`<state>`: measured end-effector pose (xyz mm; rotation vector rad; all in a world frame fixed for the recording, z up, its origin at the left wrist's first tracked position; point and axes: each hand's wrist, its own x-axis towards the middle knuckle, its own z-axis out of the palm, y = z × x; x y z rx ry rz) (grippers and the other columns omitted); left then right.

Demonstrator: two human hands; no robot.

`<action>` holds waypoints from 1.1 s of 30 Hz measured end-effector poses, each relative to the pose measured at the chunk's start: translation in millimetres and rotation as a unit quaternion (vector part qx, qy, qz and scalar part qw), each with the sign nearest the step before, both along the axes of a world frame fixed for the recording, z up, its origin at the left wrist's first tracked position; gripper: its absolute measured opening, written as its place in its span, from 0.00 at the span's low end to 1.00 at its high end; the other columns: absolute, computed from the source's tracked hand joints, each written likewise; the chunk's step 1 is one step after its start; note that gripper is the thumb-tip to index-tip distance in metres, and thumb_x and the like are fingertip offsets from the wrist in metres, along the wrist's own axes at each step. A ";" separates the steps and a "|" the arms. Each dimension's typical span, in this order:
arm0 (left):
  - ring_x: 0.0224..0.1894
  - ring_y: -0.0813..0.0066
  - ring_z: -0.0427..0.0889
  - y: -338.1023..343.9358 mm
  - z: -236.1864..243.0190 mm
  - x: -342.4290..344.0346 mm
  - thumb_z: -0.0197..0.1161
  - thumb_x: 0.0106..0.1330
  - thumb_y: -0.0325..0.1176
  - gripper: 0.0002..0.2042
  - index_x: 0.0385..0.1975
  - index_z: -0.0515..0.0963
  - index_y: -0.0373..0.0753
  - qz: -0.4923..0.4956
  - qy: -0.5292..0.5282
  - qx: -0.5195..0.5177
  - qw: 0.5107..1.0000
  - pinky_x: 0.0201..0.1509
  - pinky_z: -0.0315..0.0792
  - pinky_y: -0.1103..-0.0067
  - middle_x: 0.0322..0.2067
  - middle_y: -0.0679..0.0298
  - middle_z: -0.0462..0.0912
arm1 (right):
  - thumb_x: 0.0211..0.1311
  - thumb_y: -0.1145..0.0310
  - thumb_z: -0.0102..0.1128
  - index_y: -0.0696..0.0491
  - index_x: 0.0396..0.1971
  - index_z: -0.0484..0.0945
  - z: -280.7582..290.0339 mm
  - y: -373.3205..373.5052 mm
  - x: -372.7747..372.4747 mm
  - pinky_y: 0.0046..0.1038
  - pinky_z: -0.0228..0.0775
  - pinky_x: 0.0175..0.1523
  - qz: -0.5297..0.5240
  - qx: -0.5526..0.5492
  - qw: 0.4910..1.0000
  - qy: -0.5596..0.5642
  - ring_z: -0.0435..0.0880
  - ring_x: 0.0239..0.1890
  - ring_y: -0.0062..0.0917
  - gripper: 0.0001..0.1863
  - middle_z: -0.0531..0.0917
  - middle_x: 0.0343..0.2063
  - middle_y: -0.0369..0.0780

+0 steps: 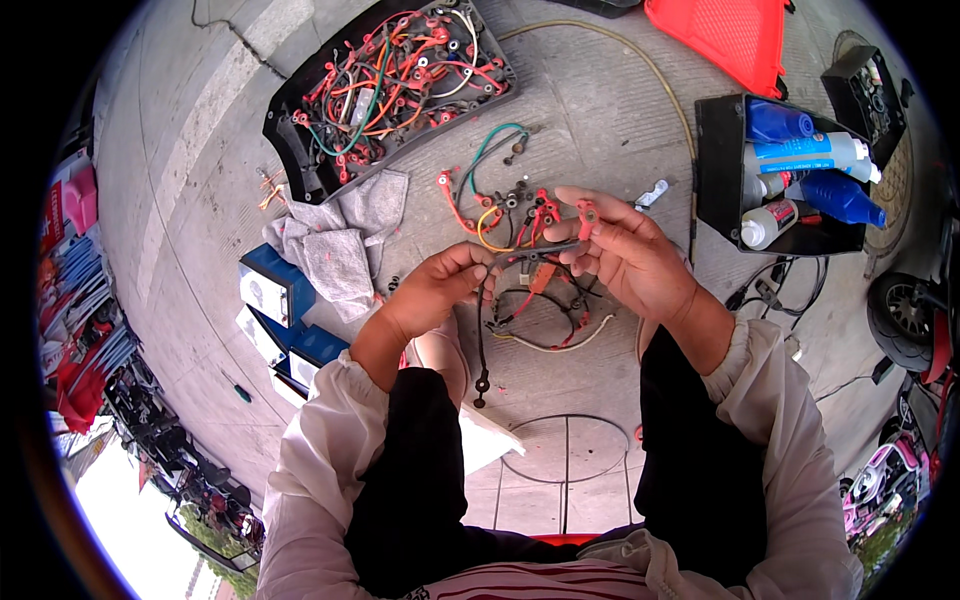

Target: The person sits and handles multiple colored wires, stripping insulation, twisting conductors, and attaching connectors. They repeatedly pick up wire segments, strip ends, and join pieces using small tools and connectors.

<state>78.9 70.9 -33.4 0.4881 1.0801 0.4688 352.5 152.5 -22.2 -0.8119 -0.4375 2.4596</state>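
Note:
A short black cable [482, 340] is stretched between my hands, in front of my knees. My left hand [440, 285] pinches it between thumb and fingers, and its free end hangs down to a dark ring terminal [480, 388]. My right hand [640, 258] grips the other end, where a red terminal cover [586, 218] stands up between thumb and fingers. Beneath both hands, loose cables [560, 325] in black, red, white and yellow lie on the ground. A green cable [495, 132] lies just beyond, among more red-ended leads.
A black tray [420, 150] heaped with red-ended cables stands at the far left. Grey cloths [335, 245] and blue boxes [275, 290] lie nearer. To the right, a black bin [722, 165] holds bottles and tubes. A red plastic case [725, 40] sits behind it.

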 end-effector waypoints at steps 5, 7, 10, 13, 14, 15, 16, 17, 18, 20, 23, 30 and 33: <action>0.29 0.85 0.68 13.2 35.5 5.9 0.52 0.72 0.29 0.06 0.43 0.73 0.35 -0.026 0.056 0.081 0.995 0.35 0.66 0.86 0.32 0.70 0.74 | 0.70 0.72 0.45 0.58 0.59 0.68 -11.9 0.7 7.8 0.25 0.71 0.48 -0.050 0.000 0.997 -0.058 0.79 0.46 0.24 0.20 0.81 0.45 0.44; 0.28 0.87 0.65 14.8 49.7 16.8 0.53 0.71 0.28 0.07 0.43 0.73 0.35 -0.056 0.081 0.067 0.993 0.33 0.63 0.87 0.30 0.71 0.73 | 0.70 0.70 0.48 0.57 0.57 0.71 -12.2 -3.3 4.3 0.22 0.71 0.42 -0.025 0.080 0.981 -0.174 0.79 0.40 0.20 0.18 0.81 0.41 0.40; 0.30 0.85 0.72 14.2 45.2 22.4 0.54 0.70 0.28 0.09 0.47 0.73 0.33 -0.060 0.020 0.011 0.998 0.37 0.73 0.83 0.29 0.70 0.73 | 0.69 0.66 0.52 0.56 0.51 0.75 -12.9 -4.6 1.0 0.18 0.68 0.34 0.043 0.191 0.920 -0.339 0.76 0.32 0.14 0.15 0.80 0.33 0.34; 0.32 0.82 0.74 14.7 41.1 21.6 0.54 0.70 0.29 0.12 0.50 0.72 0.31 -0.026 -0.073 -0.051 0.996 0.39 0.77 0.80 0.28 0.69 0.72 | 0.67 0.63 0.57 0.57 0.42 0.80 -17.5 -3.0 2.4 0.17 0.65 0.27 0.032 0.216 0.870 -0.442 0.71 0.24 0.11 0.13 0.77 0.22 0.31; 0.31 0.82 0.73 15.0 40.1 17.5 0.54 0.70 0.30 0.13 0.50 0.72 0.30 -0.005 -0.109 -0.068 0.992 0.39 0.76 0.80 0.28 0.69 0.72 | 0.67 0.63 0.57 0.58 0.42 0.80 -16.4 -2.1 5.6 0.17 0.65 0.27 0.024 0.198 0.865 -0.461 0.71 0.25 0.10 0.14 0.77 0.22 0.31; 0.31 0.82 0.73 15.1 40.0 14.7 0.54 0.70 0.31 0.14 0.51 0.72 0.29 0.017 -0.143 -0.084 0.986 0.39 0.76 0.80 0.27 0.69 0.71 | 0.67 0.62 0.57 0.58 0.42 0.80 -16.3 0.5 7.2 0.17 0.65 0.27 0.015 0.182 0.859 -0.477 0.71 0.25 0.10 0.14 0.76 0.21 0.31; 0.28 0.81 0.68 14.4 42.8 15.0 0.53 0.71 0.32 0.16 0.51 0.71 0.27 0.078 -0.139 -0.107 0.981 0.36 0.71 0.81 0.26 0.69 0.68 | 0.68 0.60 0.55 0.57 0.43 0.80 -23.8 0.0 9.9 0.18 0.62 0.26 -0.018 0.163 0.871 -0.462 0.68 0.23 0.10 0.16 0.72 0.20 0.29; 0.27 0.82 0.66 14.1 43.6 13.9 0.52 0.71 0.31 0.15 0.51 0.71 0.27 0.101 -0.157 -0.122 0.975 0.34 0.68 0.82 0.26 0.69 0.68 | 0.69 0.60 0.55 0.57 0.44 0.80 -25.9 0.4 12.9 0.18 0.61 0.25 -0.044 0.108 0.897 -0.426 0.66 0.22 0.11 0.16 0.71 0.20 0.29; 0.26 0.82 0.64 14.3 44.3 11.9 0.52 0.71 0.31 0.15 0.51 0.71 0.27 0.125 -0.175 -0.134 0.967 0.33 0.66 0.83 0.25 0.69 0.67 | 0.69 0.59 0.54 0.57 0.44 0.80 -24.6 2.6 13.8 0.19 0.60 0.25 -0.069 0.054 0.918 -0.388 0.65 0.21 0.11 0.16 0.70 0.20 0.28; 0.28 0.82 0.63 12.7 37.4 3.4 0.51 0.71 0.30 0.16 0.54 0.71 0.28 0.133 -0.249 -0.127 0.951 0.35 0.63 0.83 0.28 0.71 0.67 | 0.70 0.58 0.51 0.58 0.46 0.79 -24.3 4.1 11.3 0.21 0.56 0.25 -0.109 -0.007 0.940 -0.324 0.60 0.19 0.13 0.18 0.65 0.20 0.28; 0.28 0.82 0.63 15.8 40.6 7.2 0.51 0.71 0.31 0.15 0.53 0.71 0.29 0.165 -0.231 -0.121 0.951 0.35 0.63 0.82 0.27 0.71 0.66 | 0.71 0.58 0.49 0.59 0.47 0.78 -21.5 7.5 12.9 0.21 0.56 0.26 -0.155 -0.031 0.954 -0.253 0.61 0.20 0.14 0.19 0.67 0.21 0.29; 0.29 0.81 0.63 10.5 33.4 -0.2 0.50 0.72 0.32 0.13 0.50 0.72 0.31 0.193 -0.228 -0.094 0.950 0.35 0.62 0.82 0.27 0.69 0.66 | 0.71 0.56 0.45 0.61 0.51 0.73 -13.4 9.6 13.3 0.21 0.58 0.29 -0.150 -0.040 0.972 -0.177 0.64 0.23 0.14 0.23 0.70 0.24 0.32; 0.29 0.79 0.64 10.9 34.2 -1.2 0.49 0.73 0.33 0.12 0.50 0.72 0.34 0.216 -0.230 -0.080 0.946 0.35 0.63 0.81 0.27 0.68 0.66 | 0.71 0.55 0.44 0.62 0.52 0.71 -4.7 12.0 7.9 0.21 0.59 0.30 -0.161 -0.039 0.975 -0.147 0.65 0.24 0.14 0.24 0.72 0.25 0.33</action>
